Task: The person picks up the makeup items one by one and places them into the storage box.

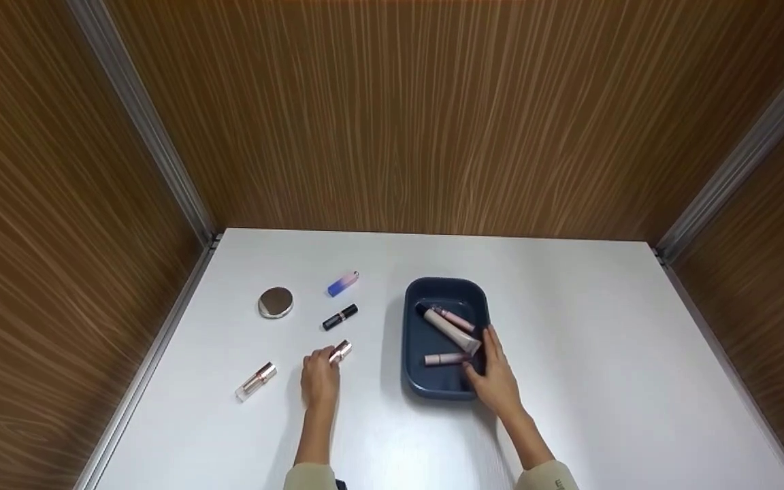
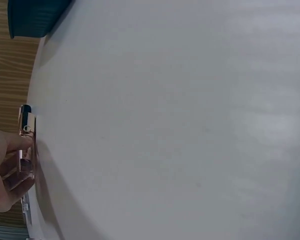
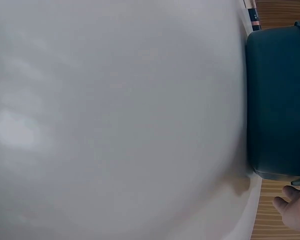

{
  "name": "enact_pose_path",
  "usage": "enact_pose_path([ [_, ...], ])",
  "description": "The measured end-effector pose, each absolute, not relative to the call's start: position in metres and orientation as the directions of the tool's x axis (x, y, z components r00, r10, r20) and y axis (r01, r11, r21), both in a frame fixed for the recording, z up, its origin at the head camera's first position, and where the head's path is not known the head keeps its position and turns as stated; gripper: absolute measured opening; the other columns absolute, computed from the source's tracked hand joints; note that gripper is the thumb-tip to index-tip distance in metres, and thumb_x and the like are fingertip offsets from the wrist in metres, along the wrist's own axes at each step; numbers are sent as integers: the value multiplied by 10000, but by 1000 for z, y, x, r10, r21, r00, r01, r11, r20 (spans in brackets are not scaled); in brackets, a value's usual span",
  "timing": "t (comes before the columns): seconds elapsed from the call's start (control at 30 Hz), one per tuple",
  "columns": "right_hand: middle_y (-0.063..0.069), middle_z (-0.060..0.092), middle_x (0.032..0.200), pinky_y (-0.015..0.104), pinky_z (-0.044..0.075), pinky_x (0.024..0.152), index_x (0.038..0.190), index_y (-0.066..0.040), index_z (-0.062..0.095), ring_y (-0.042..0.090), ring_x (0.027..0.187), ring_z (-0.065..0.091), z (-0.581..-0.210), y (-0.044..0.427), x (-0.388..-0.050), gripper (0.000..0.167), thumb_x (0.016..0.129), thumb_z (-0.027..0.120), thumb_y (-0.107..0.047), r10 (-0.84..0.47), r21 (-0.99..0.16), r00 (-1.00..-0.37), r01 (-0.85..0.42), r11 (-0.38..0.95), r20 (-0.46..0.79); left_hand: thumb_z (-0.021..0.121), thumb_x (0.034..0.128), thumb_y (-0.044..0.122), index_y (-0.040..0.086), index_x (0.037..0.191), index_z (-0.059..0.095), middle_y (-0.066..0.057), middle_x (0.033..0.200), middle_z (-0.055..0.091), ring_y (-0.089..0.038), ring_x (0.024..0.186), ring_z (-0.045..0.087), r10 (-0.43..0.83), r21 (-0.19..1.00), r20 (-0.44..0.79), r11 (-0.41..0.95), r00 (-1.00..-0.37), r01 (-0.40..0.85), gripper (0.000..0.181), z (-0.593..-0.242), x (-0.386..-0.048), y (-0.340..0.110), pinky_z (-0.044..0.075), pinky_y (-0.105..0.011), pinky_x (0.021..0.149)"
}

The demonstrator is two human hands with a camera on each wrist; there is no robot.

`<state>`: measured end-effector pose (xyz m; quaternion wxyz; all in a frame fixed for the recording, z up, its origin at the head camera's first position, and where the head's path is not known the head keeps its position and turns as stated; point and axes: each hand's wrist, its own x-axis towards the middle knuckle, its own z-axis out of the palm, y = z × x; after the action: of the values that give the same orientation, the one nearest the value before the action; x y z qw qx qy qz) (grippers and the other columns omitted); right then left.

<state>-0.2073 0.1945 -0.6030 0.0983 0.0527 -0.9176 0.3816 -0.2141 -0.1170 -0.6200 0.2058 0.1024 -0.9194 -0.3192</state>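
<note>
across the white tabletop (image 1: 603,354) we record: one dark blue, rounded rectangular bin (image 1: 437,393), three pale tubes (image 1: 450,330) lying inside; one right hand (image 1: 499,389), thumb and fingers astride the bin's right rim, gripping it; one left hand (image 1: 320,379), pinching our last item; one round, silver-rimmed case (image 1: 275,302), farther left; one shiny rose-metallic cylinder (image 1: 344,349), left of the bin.

White bench (image 1: 610,340) before me. Behind bench, I see brown wood-grain wall (image 1: 392,116), pale streaks running up it. Wood-grain left panel (image 1: 45,204) and right panel (image 1: 773,231) flank bench. Grey metal posts (image 1: 149,122) at bench's far corners; rail (image 1: 156,350) along bench's left side. Soft glare (image 1: 395,456) on bench's near part.
</note>
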Motion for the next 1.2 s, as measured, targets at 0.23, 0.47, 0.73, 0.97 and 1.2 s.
enact_pose_path([
  [0.23,157,175,1491,514,263,1000,1413,57,245,381,1309,225,-604,194,-207,735,832,639,-164,-24,-691,-970,-189,698,241,698,714,-41,9,901,691,-145,877,647,-342,775,577,-324,634,315,771,-892,-56,194,-617,-212,-116,474,-450,634],
  [0.47,155,185,1489,523,276,989,1416,45,252,382,1304,238,-605,193,-207,742,821,648,-154,-8,-687,-970,-179,704,244,706,702,-48,16,906,688,-138,873,648,-328,767,579,-310,632,321,774,-895,-41,214,-614,-210,-114,480,-441,624],
  [0.73,163,186,1485,526,284,983,1409,57,256,390,1300,242,-607,193,-208,737,818,649,-140,-12,-685,-966,-192,702,258,701,693,-58,24,885,690,-126,846,647,-321,743,576,-305,639,354,769,-884,-10,209,-610,-208,-107,475,-440,597],
  [0.97,188,194,1476,526,268,991,1399,75,260,399,1301,231,-606,195,-209,722,822,645,-126,-25,-692,-963,-210,691,267,720,690,-36,37,875,691,-112,836,645,-310,745,574,-295,640,361,768,-885,5,201,-607,-207,-100,478,-432,593],
  [1.2,201,197,1471,517,263,998,1394,83,265,396,1301,234,-605,194,-209,719,820,646,-125,-34,-685,-960,-222,694,277,728,683,-47,34,874,686,-105,835,642,-298,743,574,-280,633,366,774,-887,17,211,-605,-207,-97,478,-415,602],
])
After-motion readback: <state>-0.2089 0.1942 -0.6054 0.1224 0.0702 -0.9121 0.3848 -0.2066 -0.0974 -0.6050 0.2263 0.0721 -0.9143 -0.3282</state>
